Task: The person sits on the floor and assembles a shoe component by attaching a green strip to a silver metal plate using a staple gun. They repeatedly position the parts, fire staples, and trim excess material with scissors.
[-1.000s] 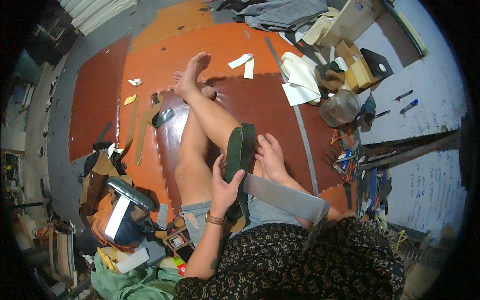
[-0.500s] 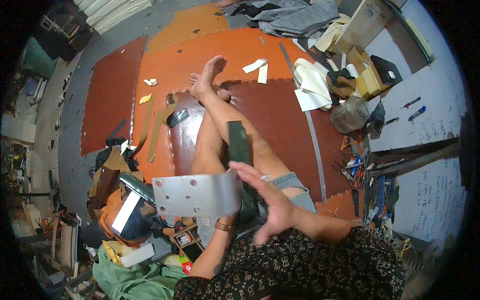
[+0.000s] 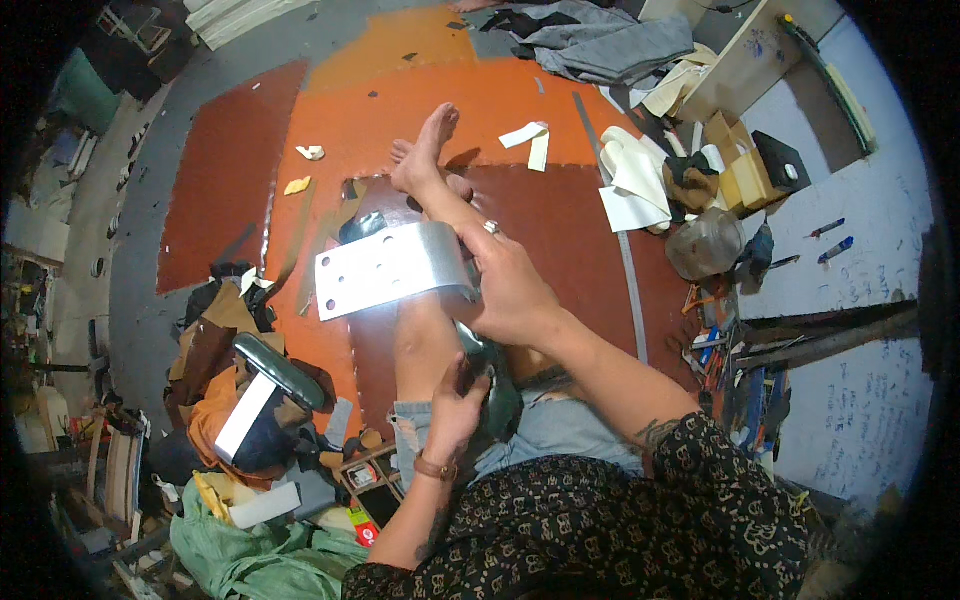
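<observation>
Metal plate point(image 3: 390, 270): held up over the left edge of the brown mat point(image 3: 560, 220), flat holed end pointing left past that edge, other end bent down. Probably stiff, moderate weight, smooth so a bit slippery; not fragile. Best hold is likely the bend, thumb and fingers either side; watch the sheet edges.

Green pad point(image 3: 500, 408): over the lap, near side of the mat. Shiny skin, looks soft and light; take it by the side, squeeze gently. Can't tell if it's joined to the plate.

Right hand point(image 3: 515, 290): wrapped round the plate's bent end, opening narrow, looks like a firm grasp; some fingertips hidden. Left hand point(image 3: 458, 408): partly closed, thumb and fingers gripping the pad's left side. How hard, can't tell.
</observation>
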Demonstrator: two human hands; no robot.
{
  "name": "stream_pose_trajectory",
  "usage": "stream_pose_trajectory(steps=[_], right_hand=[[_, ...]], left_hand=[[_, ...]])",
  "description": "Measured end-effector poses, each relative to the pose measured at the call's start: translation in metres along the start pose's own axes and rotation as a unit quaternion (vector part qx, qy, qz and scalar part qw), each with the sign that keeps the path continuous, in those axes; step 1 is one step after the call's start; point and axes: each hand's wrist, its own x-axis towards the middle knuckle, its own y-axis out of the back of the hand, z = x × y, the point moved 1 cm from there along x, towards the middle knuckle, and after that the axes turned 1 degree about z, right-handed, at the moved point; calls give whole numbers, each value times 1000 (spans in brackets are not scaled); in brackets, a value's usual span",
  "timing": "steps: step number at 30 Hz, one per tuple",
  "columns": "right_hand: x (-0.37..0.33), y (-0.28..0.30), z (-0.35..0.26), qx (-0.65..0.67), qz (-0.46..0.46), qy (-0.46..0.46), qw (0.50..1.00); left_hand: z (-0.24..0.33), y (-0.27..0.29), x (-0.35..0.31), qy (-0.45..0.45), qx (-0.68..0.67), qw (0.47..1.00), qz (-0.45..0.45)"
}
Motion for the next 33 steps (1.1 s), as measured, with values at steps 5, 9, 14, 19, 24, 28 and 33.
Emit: stream_pose_trajectory(steps=[5,9,14,19,24,28,33], right_hand=[[16,-9,8,63,7,-23,998],[27,-17,16,2,-10,-7,1000],[38,-8,0,-41,-118,-67,990],[39,-18,16,-36,-137,-37,989],[36,-10,15,40,-92,-63,993],[37,-1,44,99,-42,-72,992],[42,15,57,140,-50,-112,983]], left_hand=[[20,-1,-40,106,-36,994,-1],[13,-11,-51,166,-117,979,3],[14,-14,-47,247,-178,952,-11],[4,-12,-47,263,-165,950,-28],[10,-16,-47,273,-187,942,-51],[13,-16,-43,271,-184,943,-63],[2,-16,-39,265,-191,943,-59]])
